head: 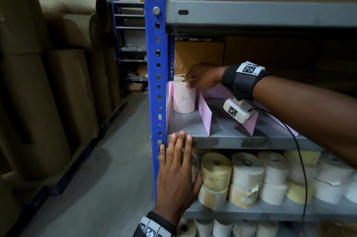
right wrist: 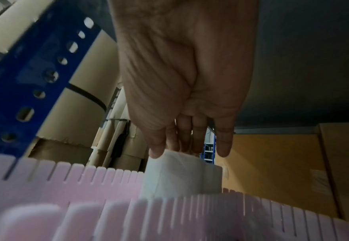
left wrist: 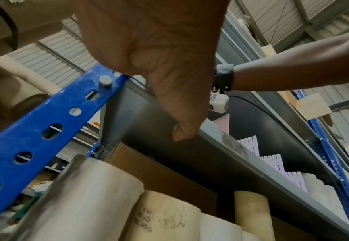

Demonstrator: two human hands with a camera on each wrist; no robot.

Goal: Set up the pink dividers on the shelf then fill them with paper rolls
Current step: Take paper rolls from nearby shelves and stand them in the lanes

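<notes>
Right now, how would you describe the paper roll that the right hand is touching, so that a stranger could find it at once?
Find the blue upright post of the rack and the grey shelf fitted with pink dividers. In the leftmost compartment, next to the post, the paper roll stands upright under the right hand. Unlike the many rolls on the shelf below, it stands nearest the front between dividers.

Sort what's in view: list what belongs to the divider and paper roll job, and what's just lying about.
Job:
- slotted pink plastic dividers on the grey metal shelf
- white paper roll under the right hand
- cream and white paper rolls on the shelf below
- left hand, flat on the shelf edge

Lying about:
- big brown cardboard-wrapped rolls
- brown cardboard box
</notes>
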